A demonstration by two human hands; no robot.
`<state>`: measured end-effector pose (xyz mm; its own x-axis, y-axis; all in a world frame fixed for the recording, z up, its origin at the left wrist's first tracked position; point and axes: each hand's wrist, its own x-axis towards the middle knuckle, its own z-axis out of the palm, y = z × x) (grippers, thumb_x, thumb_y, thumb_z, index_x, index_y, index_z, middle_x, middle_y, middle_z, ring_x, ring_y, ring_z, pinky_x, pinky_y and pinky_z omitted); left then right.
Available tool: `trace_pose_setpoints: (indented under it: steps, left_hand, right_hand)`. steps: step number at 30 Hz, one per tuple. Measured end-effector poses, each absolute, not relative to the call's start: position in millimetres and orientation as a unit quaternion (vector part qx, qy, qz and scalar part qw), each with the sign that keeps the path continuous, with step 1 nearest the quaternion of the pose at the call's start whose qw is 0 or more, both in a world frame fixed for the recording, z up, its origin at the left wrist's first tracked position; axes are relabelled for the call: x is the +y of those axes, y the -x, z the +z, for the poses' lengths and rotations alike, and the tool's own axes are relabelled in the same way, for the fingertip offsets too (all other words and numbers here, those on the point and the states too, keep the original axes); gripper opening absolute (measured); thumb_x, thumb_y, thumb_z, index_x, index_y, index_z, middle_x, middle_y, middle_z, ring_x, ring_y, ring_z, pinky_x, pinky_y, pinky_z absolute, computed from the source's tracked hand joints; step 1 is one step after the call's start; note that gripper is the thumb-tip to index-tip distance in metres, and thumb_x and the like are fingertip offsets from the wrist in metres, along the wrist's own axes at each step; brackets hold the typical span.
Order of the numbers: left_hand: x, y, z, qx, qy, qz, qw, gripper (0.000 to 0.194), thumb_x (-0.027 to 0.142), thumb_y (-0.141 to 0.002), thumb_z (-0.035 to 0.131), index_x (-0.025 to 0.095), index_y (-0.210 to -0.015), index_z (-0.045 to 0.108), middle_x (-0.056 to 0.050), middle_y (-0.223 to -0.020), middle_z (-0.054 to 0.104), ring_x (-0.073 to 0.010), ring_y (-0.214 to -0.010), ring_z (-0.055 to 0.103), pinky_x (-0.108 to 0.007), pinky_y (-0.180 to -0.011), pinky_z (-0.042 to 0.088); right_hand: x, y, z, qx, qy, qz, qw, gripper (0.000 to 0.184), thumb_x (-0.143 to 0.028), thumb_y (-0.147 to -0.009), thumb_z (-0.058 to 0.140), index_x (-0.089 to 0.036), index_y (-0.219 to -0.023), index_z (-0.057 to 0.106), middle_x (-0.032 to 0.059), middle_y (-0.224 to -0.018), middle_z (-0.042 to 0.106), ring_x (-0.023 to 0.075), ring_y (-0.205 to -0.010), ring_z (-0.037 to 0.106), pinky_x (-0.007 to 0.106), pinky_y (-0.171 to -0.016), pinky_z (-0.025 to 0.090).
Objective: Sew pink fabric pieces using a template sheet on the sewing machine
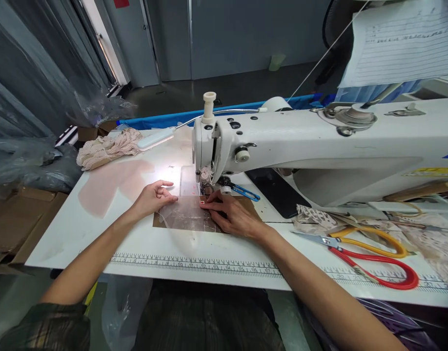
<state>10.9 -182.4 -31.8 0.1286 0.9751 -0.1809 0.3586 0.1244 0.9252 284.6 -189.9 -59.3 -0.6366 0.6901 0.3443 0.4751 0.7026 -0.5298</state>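
A piece of sheer, pale fabric (187, 213) lies over a brown plate (173, 225) in front of the sewing machine's presser foot (205, 189). At its left upper edge, my left hand (156, 196) pinches the fabric with the thumb against curled fingers, the index finger pointing away. My right hand (233, 212) is right of the needle area, its thumb and fingertips closed together on the fabric close to the foot. The white sewing machine (304, 141) stands over the table, its head just beyond my hands. Behind my right fingers lies a blue thread snipper (246, 192).
Scissors (370, 253) with yellow and red handles lie at right beside lace scraps (315, 218). A black phone (273, 190) rests under the machine arm. Pale cut fabric (109, 187) and bundled lace (110, 146) lie left. A printed ruler (198, 263) runs along the table's front.
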Motion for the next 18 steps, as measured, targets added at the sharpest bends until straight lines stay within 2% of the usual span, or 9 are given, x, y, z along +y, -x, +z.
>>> trace_pose_setpoints:
  steps: [4,7,9,11,13,14,15,18]
  left_hand:
    - [-183,-9,-36,0.567,-0.62,0.315,0.441,0.06,0.049,-0.07,0.076,0.012,-0.114,0.058,0.001,-0.068,0.063,-0.0097,-0.05,0.052,-0.02,-0.043,0.036]
    - [-184,-6,-34,0.536,-0.698,0.275,0.387,0.062,0.051,-0.075,0.073,0.013,-0.121,0.056,-0.002,-0.078,0.067,-0.0097,-0.053,0.052,-0.022,-0.048,0.041]
    - [-187,-3,-29,0.512,-0.771,0.241,0.293,0.063,0.051,-0.075,0.073,0.015,-0.124,0.056,-0.005,-0.088,0.067,-0.0092,-0.053,0.05,-0.022,-0.049,0.042]
    - [-192,-2,-23,0.49,-0.832,0.224,0.136,0.058,0.05,-0.077,0.072,0.017,-0.122,0.059,-0.009,-0.101,0.066,-0.0116,-0.059,0.054,-0.023,-0.049,0.043]
    - [-200,-5,-17,0.433,-0.872,0.227,0.001,0.042,0.045,-0.082,0.068,0.018,-0.115,0.064,-0.011,-0.11,0.065,-0.0159,-0.071,0.059,-0.026,-0.054,0.047]
    - [-206,-7,-15,0.383,-0.895,0.228,-0.019,0.033,0.041,-0.086,0.066,0.019,-0.11,0.066,-0.011,-0.11,0.065,-0.0177,-0.078,0.061,-0.028,-0.059,0.05]
    - [-212,-10,-14,0.325,-0.919,0.223,-0.003,0.026,0.037,-0.088,0.064,0.018,-0.107,0.068,-0.011,-0.108,0.066,-0.0186,-0.083,0.062,-0.03,-0.065,0.052]
    - [-228,-17,-18,0.192,-0.952,0.183,0.151,0.017,0.03,-0.089,0.064,0.017,-0.098,0.069,-0.01,-0.102,0.068,-0.0191,-0.093,0.064,-0.033,-0.081,0.054]
  right_hand:
    - [-190,-284,-59,-0.878,0.344,0.202,0.264,0.031,-0.017,-0.089,0.052,-0.024,-0.113,0.071,0.0091,-0.111,0.061,0.0222,-0.102,0.062,0.04,-0.089,0.054]
    - [-191,-283,-59,-0.878,0.337,0.2,0.276,0.031,-0.015,-0.088,0.052,-0.023,-0.112,0.071,0.0095,-0.111,0.061,0.0226,-0.103,0.061,0.04,-0.089,0.054]
    - [-191,-283,-59,-0.879,0.327,0.196,0.285,0.031,-0.015,-0.089,0.051,-0.021,-0.112,0.071,0.0106,-0.11,0.061,0.0225,-0.105,0.06,0.041,-0.09,0.054]
    - [-192,-283,-60,-0.88,0.324,0.191,0.288,0.032,-0.013,-0.088,0.051,-0.02,-0.113,0.071,0.0114,-0.11,0.061,0.0223,-0.104,0.06,0.041,-0.091,0.054]
    - [-192,-283,-61,-0.882,0.321,0.189,0.288,0.033,-0.013,-0.088,0.051,-0.02,-0.113,0.071,0.0114,-0.11,0.06,0.0223,-0.104,0.059,0.042,-0.091,0.054]
    - [-192,-283,-62,-0.883,0.319,0.189,0.289,0.033,-0.013,-0.088,0.051,-0.02,-0.114,0.071,0.0113,-0.11,0.061,0.0224,-0.105,0.059,0.042,-0.091,0.054]
    - [-192,-283,-62,-0.883,0.318,0.187,0.291,0.033,-0.013,-0.088,0.05,-0.02,-0.114,0.071,0.0114,-0.11,0.061,0.0226,-0.105,0.059,0.042,-0.091,0.054]
    - [-191,-282,-63,-0.884,0.311,0.18,0.299,0.033,-0.013,-0.089,0.05,-0.017,-0.114,0.07,0.0128,-0.11,0.06,0.0236,-0.105,0.058,0.044,-0.092,0.053]
